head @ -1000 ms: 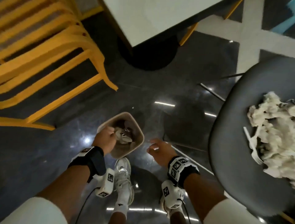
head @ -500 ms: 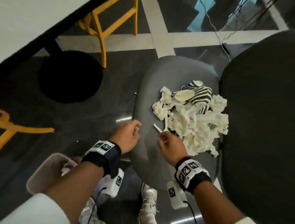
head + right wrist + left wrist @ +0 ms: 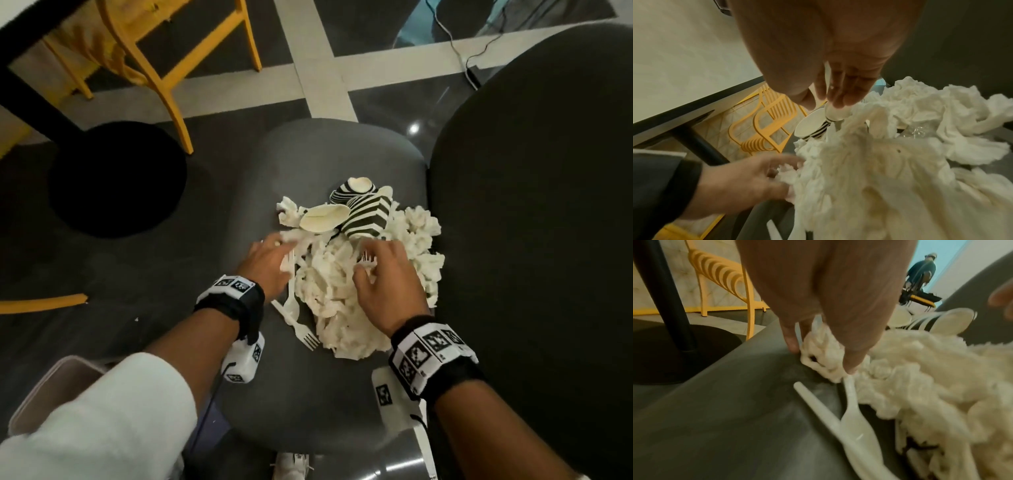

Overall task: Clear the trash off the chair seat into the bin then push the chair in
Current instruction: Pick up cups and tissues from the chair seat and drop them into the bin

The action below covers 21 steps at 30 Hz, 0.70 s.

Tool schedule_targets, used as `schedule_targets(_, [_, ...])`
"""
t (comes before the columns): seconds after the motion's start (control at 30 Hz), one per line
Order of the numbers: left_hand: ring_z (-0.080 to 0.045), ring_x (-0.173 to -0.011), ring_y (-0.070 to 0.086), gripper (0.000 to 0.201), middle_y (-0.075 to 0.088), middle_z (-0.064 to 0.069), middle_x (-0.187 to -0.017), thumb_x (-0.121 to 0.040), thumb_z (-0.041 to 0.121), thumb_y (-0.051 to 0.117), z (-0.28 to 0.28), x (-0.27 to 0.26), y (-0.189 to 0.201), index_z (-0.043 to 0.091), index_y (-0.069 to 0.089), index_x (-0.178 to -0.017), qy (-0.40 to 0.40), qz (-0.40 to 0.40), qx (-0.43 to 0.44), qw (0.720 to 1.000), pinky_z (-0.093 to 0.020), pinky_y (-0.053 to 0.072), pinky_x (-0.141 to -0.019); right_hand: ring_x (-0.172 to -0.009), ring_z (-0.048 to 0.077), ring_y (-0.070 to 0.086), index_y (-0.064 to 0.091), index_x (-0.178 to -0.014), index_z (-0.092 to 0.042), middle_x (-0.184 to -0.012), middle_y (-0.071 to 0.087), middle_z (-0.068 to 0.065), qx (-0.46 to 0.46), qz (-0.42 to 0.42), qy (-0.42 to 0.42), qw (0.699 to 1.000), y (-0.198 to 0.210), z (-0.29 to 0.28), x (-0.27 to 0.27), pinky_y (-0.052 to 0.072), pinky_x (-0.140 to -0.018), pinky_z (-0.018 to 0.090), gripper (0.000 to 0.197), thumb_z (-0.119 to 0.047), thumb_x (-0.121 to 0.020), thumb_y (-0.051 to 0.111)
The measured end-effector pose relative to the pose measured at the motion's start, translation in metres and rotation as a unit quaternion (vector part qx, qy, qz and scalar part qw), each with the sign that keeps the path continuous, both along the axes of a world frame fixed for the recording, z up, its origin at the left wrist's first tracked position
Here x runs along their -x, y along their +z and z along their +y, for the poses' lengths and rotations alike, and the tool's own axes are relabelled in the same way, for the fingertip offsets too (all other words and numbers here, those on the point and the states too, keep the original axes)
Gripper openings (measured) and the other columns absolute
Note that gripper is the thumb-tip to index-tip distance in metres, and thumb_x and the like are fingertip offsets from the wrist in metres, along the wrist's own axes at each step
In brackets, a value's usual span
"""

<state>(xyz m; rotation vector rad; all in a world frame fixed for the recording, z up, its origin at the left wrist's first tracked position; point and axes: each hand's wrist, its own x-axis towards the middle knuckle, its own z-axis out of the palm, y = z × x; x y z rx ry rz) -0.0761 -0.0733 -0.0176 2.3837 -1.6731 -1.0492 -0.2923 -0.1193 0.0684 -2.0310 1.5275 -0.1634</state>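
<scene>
A pile of crumpled white tissues (image 3: 329,284) lies on the grey chair seat (image 3: 308,164), with striped paper cups (image 3: 366,212) at its far side. A white plastic fork (image 3: 301,330) and spoon (image 3: 291,301) lie at the pile's near left edge. My left hand (image 3: 274,248) is at the pile's left edge and pinches a tissue wad (image 3: 822,350) between thumb and fingers (image 3: 853,363). My right hand (image 3: 373,260) is curled on top of the pile, with a second white plastic fork (image 3: 366,256) held between its fingers (image 3: 840,95). The beige bin (image 3: 44,394) stands at lower left, partly hidden by my sleeve.
The chair's dark backrest (image 3: 531,240) fills the right side. A black round table base (image 3: 113,178) and its post stand left of the seat, under a white tabletop. Yellow chairs (image 3: 161,68) are beyond. A cable (image 3: 459,51) runs on the floor. My shoe (image 3: 291,466) is under the seat's front.
Both hands have left the bin and moved right onto the pile on the seat. The left now pinches a tissue wad; the right has closed on a fork.
</scene>
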Motion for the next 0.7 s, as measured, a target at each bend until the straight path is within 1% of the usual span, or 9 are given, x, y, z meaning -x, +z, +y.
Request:
schedule_targets(0.07, [-0.029,-0.116,0.045,0.026,0.049,0.002,-0.123,-0.086,0.012,0.058,0.01,0.0,-0.009,0.027,0.061,-0.108,0.003,0.022,0.009,1.0,-0.036,0.042,-0.094,-0.108,0.013,0.052,0.044,-0.136,-0.027,-0.139,0.038,0.001,0.045,-0.004,-0.039,0.998,0.001,-0.013,0.0,0.056,-0.09,0.038,0.048,-0.031,-0.091,0.062])
schedule_targets(0.1, [-0.027,-0.109,0.047,0.017,0.051,0.004,-0.111,-0.085,0.009,0.057,0.016,0.0,-0.01,0.023,0.06,-0.095,0.022,0.038,0.024,0.999,-0.033,0.041,-0.088,-0.117,0.014,0.048,0.04,-0.14,-0.029,-0.146,0.032,0.003,0.069,0.001,-0.054,0.996,0.002,-0.021,-0.002,0.054,-0.095,0.038,0.057,-0.033,-0.09,0.065])
schedule_targets(0.17, [-0.023,-0.099,0.048,0.01,0.051,0.004,-0.099,-0.082,0.009,0.057,0.025,0.002,-0.004,0.018,0.055,-0.085,0.061,0.074,0.049,0.994,-0.029,0.037,-0.079,-0.136,0.024,0.04,0.03,-0.148,-0.036,-0.158,0.019,0.003,0.084,0.032,-0.056,0.994,-0.001,-0.038,-0.01,0.047,-0.105,0.042,0.074,-0.041,-0.085,0.07])
schedule_targets(0.23, [-0.02,-0.09,0.048,0.01,0.049,0.003,-0.095,-0.081,0.009,0.056,0.028,0.004,0.009,0.016,0.05,-0.084,0.104,0.106,0.076,0.986,-0.026,0.034,-0.071,-0.141,0.031,0.038,0.024,-0.151,-0.042,-0.163,0.016,0.003,0.046,0.081,-0.023,0.995,-0.011,-0.056,-0.019,0.044,-0.109,0.047,0.082,-0.045,-0.083,0.071])
schedule_targets(0.27, [-0.019,-0.088,0.048,0.011,0.049,0.003,-0.096,-0.081,0.009,0.054,0.028,0.004,0.016,0.016,0.048,-0.086,0.126,0.122,0.089,0.981,-0.026,0.034,-0.068,-0.14,0.032,0.04,0.03,-0.15,-0.041,-0.162,0.021,0.004,0.021,0.097,-0.005,0.995,-0.018,-0.062,-0.023,0.044,-0.11,0.047,0.078,-0.045,-0.084,0.071])
schedule_targets(0.33, [-0.015,-0.094,0.049,0.018,0.049,0.003,-0.106,-0.083,0.009,0.051,0.03,0.0,0.025,0.02,0.05,-0.097,0.152,0.146,0.101,0.972,-0.026,0.039,-0.077,-0.132,0.033,0.048,0.052,-0.138,-0.032,-0.155,0.034,0.004,-0.005,0.09,0.014,0.996,-0.029,-0.065,-0.028,0.045,-0.109,0.044,0.061,-0.041,-0.081,0.073])
schedule_targets(0.4, [-0.014,-0.099,0.05,0.021,0.047,0.002,-0.111,-0.087,0.01,0.049,0.035,-0.007,0.027,0.021,0.056,-0.104,0.154,0.151,0.1,0.971,-0.028,0.04,-0.087,-0.128,0.033,0.05,0.063,-0.126,-0.022,-0.149,0.038,0.005,0.005,0.069,-0.004,0.998,-0.032,-0.059,-0.03,0.045,-0.107,0.043,0.051,-0.031,-0.078,0.076])
schedule_targets(0.53, [-0.023,-0.092,0.058,0.018,0.057,-0.005,-0.101,-0.088,0.01,0.048,0.051,-0.023,0.024,0.012,0.065,-0.084,0.176,0.131,0.133,0.967,-0.031,0.046,-0.085,-0.131,0.032,0.046,0.058,-0.13,-0.015,-0.149,0.036,0.007,0.055,0.047,-0.041,0.997,-0.018,-0.04,-0.031,0.043,-0.109,0.039,0.055,-0.018,-0.078,0.076])
schedule_targets(0.7, [-0.028,-0.074,0.065,0.014,0.067,-0.006,-0.075,-0.086,0.016,0.045,0.077,-0.034,0.029,0.015,0.059,-0.083,0.244,0.168,0.13,0.946,-0.037,0.053,-0.069,-0.133,0.027,0.047,0.06,-0.13,-0.016,-0.149,0.038,0.01,0.121,0.035,-0.043,0.991,0.009,-0.017,-0.033,0.042,-0.111,0.034,0.054,-0.014,-0.079,0.075])
